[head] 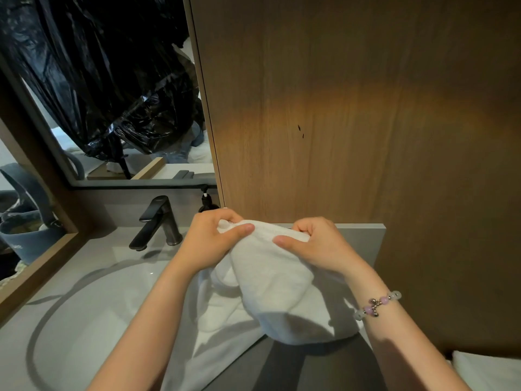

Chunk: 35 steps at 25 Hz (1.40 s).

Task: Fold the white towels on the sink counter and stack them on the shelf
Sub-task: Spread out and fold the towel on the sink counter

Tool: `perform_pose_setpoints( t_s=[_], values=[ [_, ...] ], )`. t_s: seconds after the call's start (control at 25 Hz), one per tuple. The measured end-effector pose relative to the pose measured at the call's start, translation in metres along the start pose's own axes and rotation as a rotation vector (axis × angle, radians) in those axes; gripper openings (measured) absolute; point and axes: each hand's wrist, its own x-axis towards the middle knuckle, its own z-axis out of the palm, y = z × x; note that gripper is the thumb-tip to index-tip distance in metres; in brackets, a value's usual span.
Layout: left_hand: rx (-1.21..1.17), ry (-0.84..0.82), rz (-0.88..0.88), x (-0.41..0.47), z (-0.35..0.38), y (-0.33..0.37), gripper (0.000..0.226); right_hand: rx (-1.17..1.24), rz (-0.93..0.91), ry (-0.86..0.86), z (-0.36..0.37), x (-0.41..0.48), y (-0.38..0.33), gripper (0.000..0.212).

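Two hands [210, 241] [315, 245] grip towel [276, 286] over grey counter [363, 241].

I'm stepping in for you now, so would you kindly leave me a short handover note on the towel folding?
Left hand and right hand each pinch the top edge of one white towel, hanging above the sink counter. More white cloth lies crumpled beneath it beside the basin.
Done: nothing visibly folded yet.
Left: fold this towel and the rest, then stack them on the shelf, not identifiable here.

Head camera looks down, close above counter [112, 249].
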Motion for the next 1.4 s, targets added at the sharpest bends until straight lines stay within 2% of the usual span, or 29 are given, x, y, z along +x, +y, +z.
perform_pose_setpoints(
  t_s=[0.12, 0.36, 0.44, 0.56, 0.68, 0.88, 1.04, 1.16, 1.2, 1.28, 1.4],
  values=[
    [0.031, 0.048, -0.051, 0.003, -0.005, -0.006, 0.021, -0.094, 0.077, -0.022, -0.014, -0.002, 0.008, 0.05],
    [0.057, 0.083, -0.17, 0.004, -0.021, -0.014, 0.017, 0.094, 0.239, 0.054, -0.036, -0.013, 0.03, 0.049],
    [0.04, 0.127, -0.228, 0.002, -0.028, -0.019, 0.017, 0.047, 0.285, 0.0, -0.051, -0.015, 0.036, 0.051],
    [0.024, 0.148, -0.309, -0.001, -0.039, -0.027, 0.018, 0.071, 0.363, -0.068, -0.067, -0.019, 0.049, 0.04],
    [0.029, 0.124, -0.337, -0.003, -0.041, -0.033, 0.02, 0.145, 0.372, -0.038, -0.07, -0.025, 0.058, 0.028],
    [0.028, 0.155, -0.383, -0.006, -0.04, -0.038, 0.022, 0.271, 0.453, 0.013, -0.072, -0.036, 0.071, 0.023],
    [0.026, 0.287, -0.431, -0.005, -0.027, -0.044, 0.018, 0.406, 0.447, 0.147, -0.061, -0.039, 0.066, 0.018],
    [0.004, 0.342, -0.456, -0.005, -0.015, -0.038, 0.043, 0.508, 0.455, 0.203, -0.052, -0.041, 0.061, 0.018],
    [-0.045, 0.348, -0.476, -0.005, -0.011, -0.033, 0.045, 0.516, 0.454, 0.188, -0.049, -0.041, 0.059, 0.018],
    [-0.121, 0.305, -0.521, -0.007, 0.0, -0.024, 0.038, 0.525, 0.462, 0.145, -0.041, -0.039, 0.053, 0.016],
    [-0.113, 0.17, -0.555, -0.015, 0.023, -0.018, 0.024, 0.606, 0.459, 0.086, -0.021, -0.035, 0.043, 0.015]
  ],
)
